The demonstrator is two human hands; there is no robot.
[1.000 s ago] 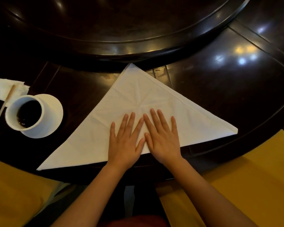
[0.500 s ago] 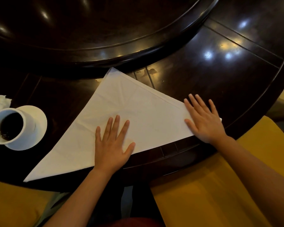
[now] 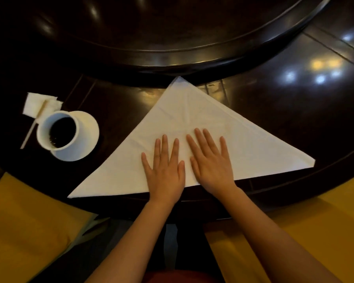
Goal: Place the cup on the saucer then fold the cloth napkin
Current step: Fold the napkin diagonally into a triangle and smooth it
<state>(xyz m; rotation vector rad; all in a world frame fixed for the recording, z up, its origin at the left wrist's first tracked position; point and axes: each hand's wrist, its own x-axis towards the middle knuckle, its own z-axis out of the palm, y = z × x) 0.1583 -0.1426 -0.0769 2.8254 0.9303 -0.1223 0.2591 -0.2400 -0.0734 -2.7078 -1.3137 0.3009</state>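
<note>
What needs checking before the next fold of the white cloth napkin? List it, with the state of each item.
1. White cup of dark liquid on the white round saucer: ok, though it sits toward the saucer's left side.
2. White cloth napkin folded into a triangle and lying flat: ok.
3. Left hand and right hand pressing flat, side by side, at the long near edge: ok.
4. Napkin's left tip clear of the saucer: ok, dark wooden table shows between them.
5. Both layers lined up along the edges: cannot tell.
6. Napkin's top point clear of the raised round centre board: cannot tell, it lies right at the board's edge.
</note>
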